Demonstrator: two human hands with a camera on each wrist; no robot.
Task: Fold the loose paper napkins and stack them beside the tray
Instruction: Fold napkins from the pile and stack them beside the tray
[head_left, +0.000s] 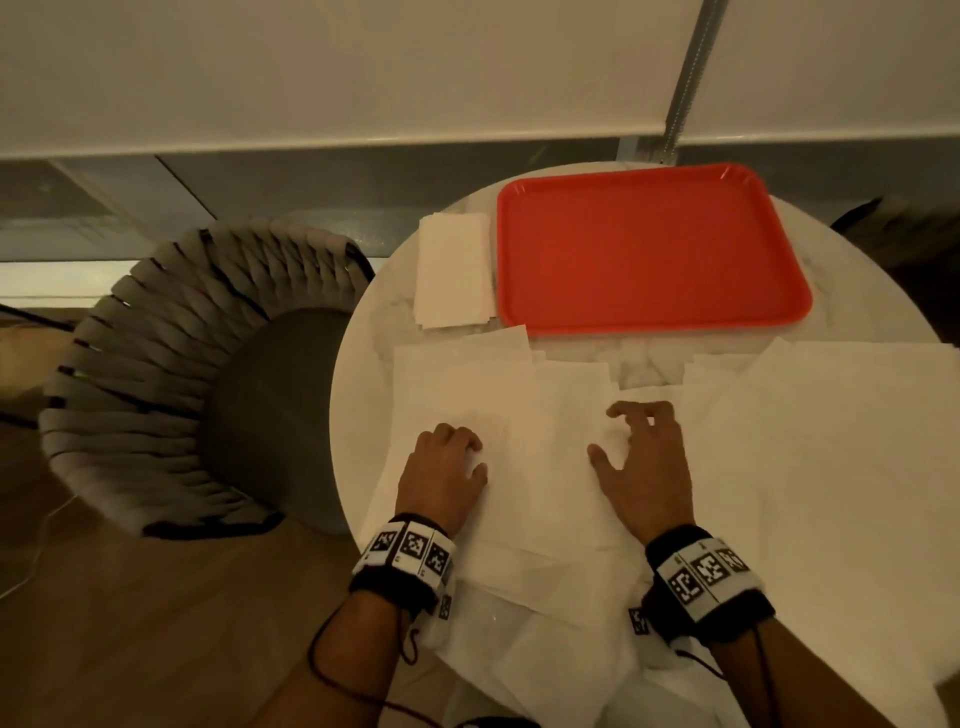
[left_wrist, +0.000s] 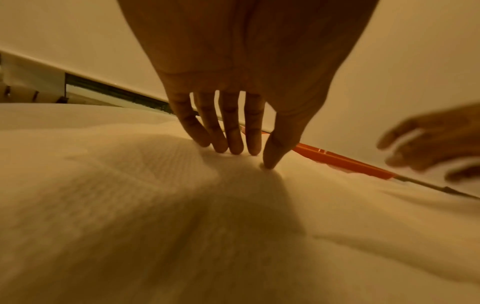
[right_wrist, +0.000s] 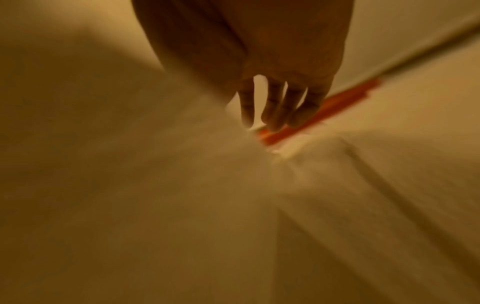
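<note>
Looks like a café or dining area: round marble table (head_left: 857, 312), red serving tray (head_left: 649, 249), woven chair (head_left: 171, 353), wood floor (head_left: 156, 623).

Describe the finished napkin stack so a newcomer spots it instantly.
Find the red tray at the far side of the round table. The folded stack lies against the tray's left edge: small, neat and narrow, unlike the wide unfolded napkins spread nearer the hands.
</note>
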